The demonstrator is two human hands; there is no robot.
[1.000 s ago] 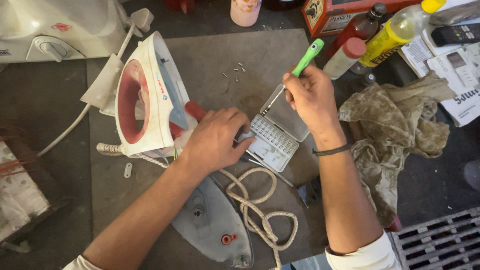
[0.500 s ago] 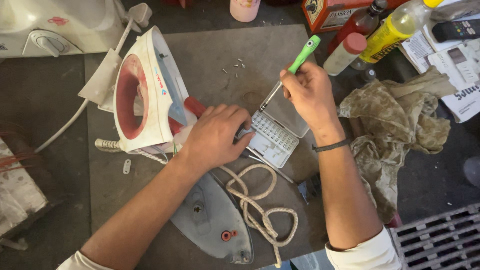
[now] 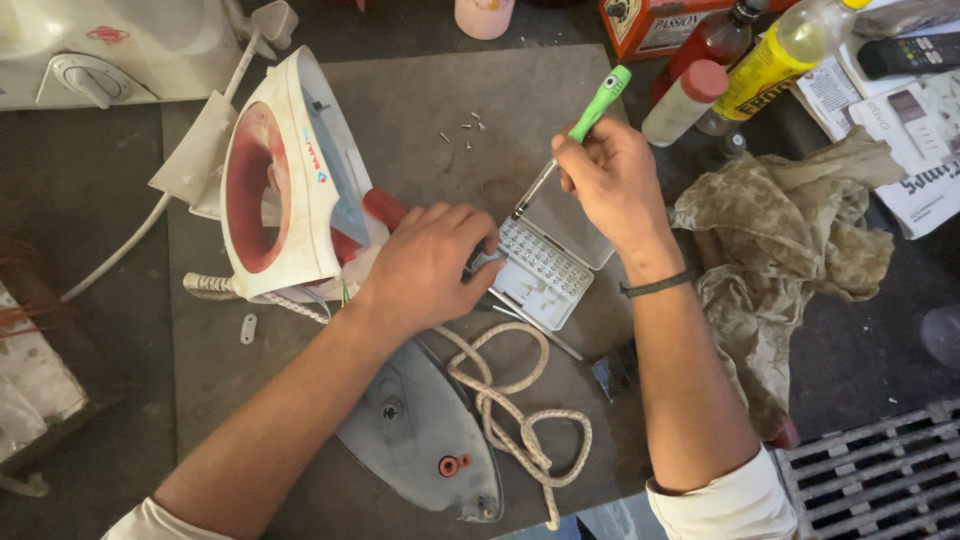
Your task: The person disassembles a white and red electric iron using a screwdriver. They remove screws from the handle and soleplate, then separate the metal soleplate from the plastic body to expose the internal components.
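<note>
1. Right now my right hand (image 3: 610, 180) is clenched round a green-handled screwdriver (image 3: 598, 103), w/ the metal shaft angled down-left so its tip sits just over the bit case (image 3: 545, 268).
2. My left hand (image 3: 425, 270) lies flat, fingers spread, pressing on the near-left end of that bit case; it's touching the case, not wrapped round anything I can see.
3. Bit case is a small clear plastic box w/ lid swung open to the right, rows of small bits inside; it sits mid-worktop (image 3: 420, 110) on the grey mat, between my 2 hands.
4. Iron body (image 3: 280, 185), white w/ red inner, lies tipped on its side just left of my left hand, red handle part touching near my thumb side.
5. Iron soleplate (image 3: 420, 440), grey metal, lies apart from the body, flat on the worktop under my left forearm, pointed end toward bottom right.
6. Braided cord (image 3: 510, 400) loops across the soleplate edge & on beside it, betw my forearms.
7. Few tiny screws (image 3: 465, 125) lie loose on the mat, above the case, left of the screwdriver handle.
8. Crumpled camo-pattern rag (image 3: 790, 240) lies right of my right wrist; black band on that wrist.
9. Bottles (image 3: 770, 60) stand at top right, past the screwdriver; white appliance (image 3: 110, 45) top left.
</note>
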